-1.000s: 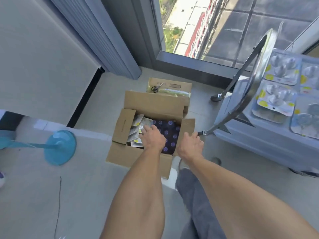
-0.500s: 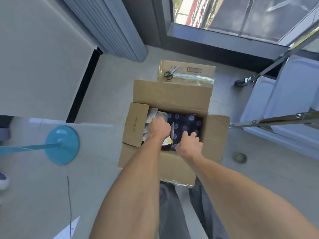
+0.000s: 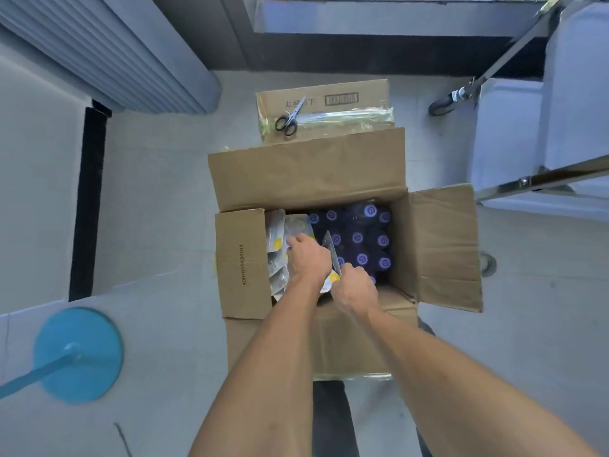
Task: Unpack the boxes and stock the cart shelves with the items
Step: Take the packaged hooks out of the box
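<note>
Both hands are reaching into the open box (image 3: 438,245) on the floor. The left hand (image 3: 308,260) is gripping a blister pack (image 3: 329,250) standing on edge, fingers curled over it; the right hand (image 3: 354,290) is pinching the same pack at its near corner. More packs (image 3: 276,245) are sitting stacked in the box's left side, and dark bottles (image 3: 361,240) with purple caps are filling the right side. Beyond it, scissors (image 3: 288,118) are lying on a taped box (image 3: 349,94). The cart (image 3: 560,127) is standing to the right, a blue disc (image 3: 79,356) at left.
</note>
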Demonstrator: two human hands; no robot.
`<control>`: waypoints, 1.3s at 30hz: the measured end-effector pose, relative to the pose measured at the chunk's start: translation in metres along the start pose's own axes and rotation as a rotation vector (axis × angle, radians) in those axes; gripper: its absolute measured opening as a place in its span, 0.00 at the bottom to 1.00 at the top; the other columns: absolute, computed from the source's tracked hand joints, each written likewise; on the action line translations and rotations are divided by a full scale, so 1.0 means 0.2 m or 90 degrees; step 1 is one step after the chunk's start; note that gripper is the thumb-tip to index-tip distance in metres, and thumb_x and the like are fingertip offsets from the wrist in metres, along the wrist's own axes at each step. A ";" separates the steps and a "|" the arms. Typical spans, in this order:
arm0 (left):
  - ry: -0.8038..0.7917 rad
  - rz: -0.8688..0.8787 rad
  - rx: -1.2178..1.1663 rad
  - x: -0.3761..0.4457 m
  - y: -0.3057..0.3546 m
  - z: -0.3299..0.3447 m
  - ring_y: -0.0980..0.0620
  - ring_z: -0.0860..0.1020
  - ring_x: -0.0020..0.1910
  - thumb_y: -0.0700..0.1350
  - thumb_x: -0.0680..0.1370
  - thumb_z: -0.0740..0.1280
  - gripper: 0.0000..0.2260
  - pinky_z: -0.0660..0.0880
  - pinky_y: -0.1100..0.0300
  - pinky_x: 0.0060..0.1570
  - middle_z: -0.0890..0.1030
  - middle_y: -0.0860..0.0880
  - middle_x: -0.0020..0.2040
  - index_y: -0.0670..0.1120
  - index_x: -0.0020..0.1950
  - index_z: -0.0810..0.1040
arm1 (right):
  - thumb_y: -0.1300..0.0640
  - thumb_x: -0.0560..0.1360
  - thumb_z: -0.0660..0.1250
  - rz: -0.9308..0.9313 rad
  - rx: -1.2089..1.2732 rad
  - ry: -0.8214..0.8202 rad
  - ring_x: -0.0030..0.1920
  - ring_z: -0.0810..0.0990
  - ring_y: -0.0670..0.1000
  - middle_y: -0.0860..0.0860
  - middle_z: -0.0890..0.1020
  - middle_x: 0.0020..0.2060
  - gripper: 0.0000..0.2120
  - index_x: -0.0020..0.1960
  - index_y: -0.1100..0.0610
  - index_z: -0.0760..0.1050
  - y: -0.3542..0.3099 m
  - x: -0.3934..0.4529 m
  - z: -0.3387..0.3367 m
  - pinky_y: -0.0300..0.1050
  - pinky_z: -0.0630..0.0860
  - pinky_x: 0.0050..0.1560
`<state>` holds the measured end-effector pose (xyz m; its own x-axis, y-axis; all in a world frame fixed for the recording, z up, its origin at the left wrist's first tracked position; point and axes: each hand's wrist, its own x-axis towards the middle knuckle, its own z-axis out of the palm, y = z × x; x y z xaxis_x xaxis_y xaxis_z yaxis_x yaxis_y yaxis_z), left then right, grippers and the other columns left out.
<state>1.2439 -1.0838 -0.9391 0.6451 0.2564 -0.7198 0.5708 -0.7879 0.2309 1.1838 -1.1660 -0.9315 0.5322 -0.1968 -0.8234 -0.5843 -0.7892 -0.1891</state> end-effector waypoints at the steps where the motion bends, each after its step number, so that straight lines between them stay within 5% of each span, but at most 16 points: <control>1: -0.014 -0.003 0.004 0.04 -0.03 0.04 0.38 0.70 0.65 0.39 0.80 0.59 0.18 0.69 0.50 0.60 0.68 0.37 0.68 0.36 0.68 0.67 | 0.63 0.76 0.57 -0.002 0.001 0.000 0.58 0.75 0.61 0.59 0.76 0.58 0.13 0.60 0.61 0.71 -0.01 0.04 0.05 0.50 0.70 0.50; 4: -0.018 -0.071 0.013 0.12 -0.16 0.13 0.38 0.67 0.68 0.39 0.80 0.59 0.25 0.70 0.51 0.55 0.57 0.37 0.75 0.34 0.75 0.56 | 0.64 0.75 0.57 0.008 0.020 -0.021 0.56 0.76 0.61 0.59 0.78 0.56 0.13 0.59 0.60 0.73 -0.02 0.15 0.19 0.48 0.72 0.47; 7: 0.069 -0.205 -0.091 0.13 -0.32 0.13 0.36 0.64 0.71 0.42 0.80 0.60 0.35 0.66 0.49 0.65 0.51 0.36 0.78 0.35 0.79 0.42 | 0.63 0.77 0.57 0.023 0.052 -0.028 0.57 0.75 0.62 0.60 0.78 0.58 0.17 0.64 0.58 0.71 -0.02 0.22 0.29 0.48 0.71 0.49; 11: 0.168 -0.352 -0.184 0.11 -0.57 0.05 0.36 0.59 0.75 0.42 0.79 0.60 0.34 0.61 0.46 0.71 0.53 0.34 0.78 0.36 0.79 0.46 | 0.64 0.76 0.58 0.032 0.052 -0.006 0.54 0.78 0.62 0.61 0.79 0.55 0.16 0.63 0.59 0.72 -0.02 0.23 0.37 0.46 0.70 0.44; 15: 0.213 -0.235 -0.140 0.16 -0.77 -0.07 0.36 0.75 0.60 0.38 0.78 0.58 0.17 0.70 0.49 0.51 0.76 0.36 0.62 0.41 0.67 0.69 | 0.66 0.74 0.58 0.007 0.035 -0.028 0.54 0.76 0.61 0.60 0.79 0.53 0.15 0.59 0.59 0.71 -0.07 0.26 0.41 0.45 0.71 0.46; 20: 0.249 -0.016 -0.042 0.46 -0.78 -0.21 0.39 0.74 0.61 0.36 0.76 0.59 0.20 0.70 0.51 0.57 0.77 0.40 0.64 0.42 0.68 0.74 | 0.63 0.76 0.60 -0.012 0.003 0.130 0.60 0.71 0.58 0.56 0.71 0.60 0.14 0.61 0.58 0.71 -0.09 0.37 0.41 0.51 0.71 0.54; 24: 0.142 0.096 0.058 0.67 -0.70 -0.22 0.41 0.73 0.65 0.38 0.78 0.57 0.20 0.69 0.52 0.62 0.73 0.43 0.69 0.43 0.70 0.72 | 0.63 0.76 0.61 0.038 0.031 0.169 0.61 0.71 0.59 0.56 0.71 0.61 0.15 0.63 0.59 0.69 -0.03 0.47 0.43 0.52 0.71 0.54; 29: -0.051 -0.029 0.097 0.83 -0.53 -0.04 0.37 0.70 0.68 0.46 0.80 0.58 0.20 0.68 0.49 0.65 0.71 0.37 0.69 0.39 0.70 0.70 | 0.63 0.77 0.60 0.077 0.058 0.115 0.57 0.75 0.61 0.58 0.73 0.59 0.18 0.66 0.56 0.67 -0.02 0.53 0.48 0.53 0.72 0.52; 34: 0.135 -0.069 0.068 0.80 -0.42 0.09 0.37 0.75 0.62 0.39 0.76 0.62 0.14 0.72 0.49 0.57 0.77 0.38 0.61 0.38 0.60 0.76 | 0.66 0.76 0.59 0.024 0.007 0.128 0.53 0.76 0.59 0.56 0.72 0.59 0.22 0.67 0.52 0.69 -0.02 0.61 0.49 0.53 0.73 0.49; 39: 0.082 0.077 0.206 0.75 -0.45 0.10 0.39 0.78 0.53 0.35 0.77 0.62 0.10 0.73 0.52 0.45 0.78 0.39 0.53 0.39 0.56 0.79 | 0.66 0.76 0.60 0.111 -0.029 0.107 0.50 0.81 0.60 0.57 0.81 0.50 0.12 0.57 0.58 0.76 -0.01 0.65 0.48 0.48 0.71 0.41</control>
<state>1.2780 -0.9857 -1.0815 0.7685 0.2025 -0.6069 0.3092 -0.9480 0.0753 1.1963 -1.1344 -1.0892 0.5230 -0.4232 -0.7398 -0.6501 -0.7594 -0.0252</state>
